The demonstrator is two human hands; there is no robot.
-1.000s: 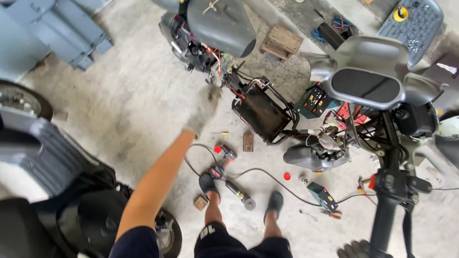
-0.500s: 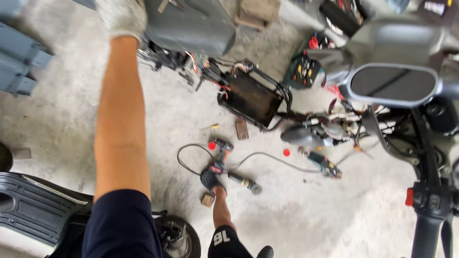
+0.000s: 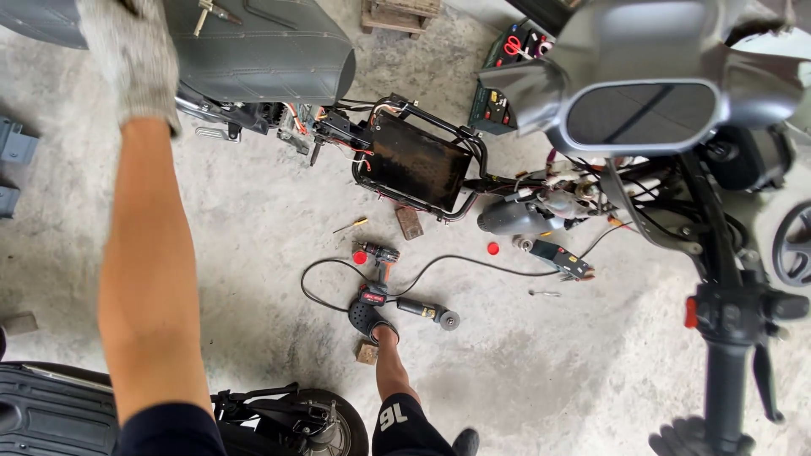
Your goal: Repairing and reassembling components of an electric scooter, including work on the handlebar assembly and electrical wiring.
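Observation:
My left hand (image 3: pixel 127 59), in a pale knit glove, reaches up and to the left, against the edge of a scooter's grey seat (image 3: pixel 270 59). Its fingertips are cut off by the top edge, so I cannot see its grip. My right hand (image 3: pixel 697 439), in a dark glove, shows only at the bottom edge, closed round the handlebar grip (image 3: pixel 726 380) of a second scooter. That scooter's grey mirror (image 3: pixel 642 114) fills the upper right. The stripped frame with a black battery tray (image 3: pixel 414 160) lies between the two scooters.
On the concrete floor lie a red-and-black drill (image 3: pixel 380 262), a corded angle grinder (image 3: pixel 427 311), a screwdriver (image 3: pixel 351 225) and small wood blocks. My foot in a black shoe (image 3: pixel 367 317) stands by the tools. An open toolbox (image 3: pixel 498 93) sits behind. A black scooter (image 3: pixel 51 414) is at bottom left.
My view has swung nearer and to the left. My left arm has stretched further up, from mid-frame to the grey seat. The tools on the floor have not moved.

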